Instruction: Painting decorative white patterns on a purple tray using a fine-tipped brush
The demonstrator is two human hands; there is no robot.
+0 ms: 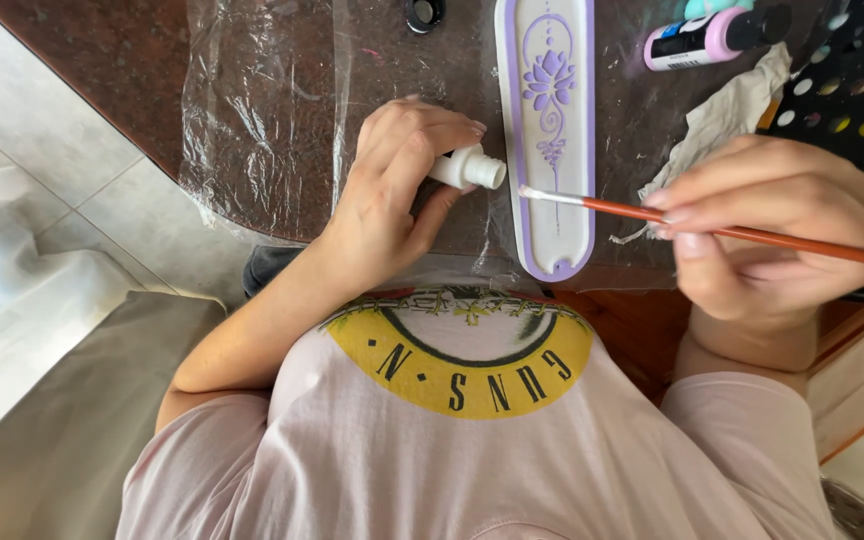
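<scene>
Here, the left hand (pixel 392 190) grips a small white paint bottle (pixel 467 167) just left of the long white-and-lilac lotus-carved tray (pixel 549 150); the right hand (pixel 777 225) pinches an orange-handled paintbrush (pixel 712 230), bristles touching the tray's near end.

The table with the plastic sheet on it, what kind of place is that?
Probably a craft spot at home. The table is covered in plastic sheet, a paint palette sits nearby, and the right hand holds a paintbrush over a long white and purple tray.
</scene>
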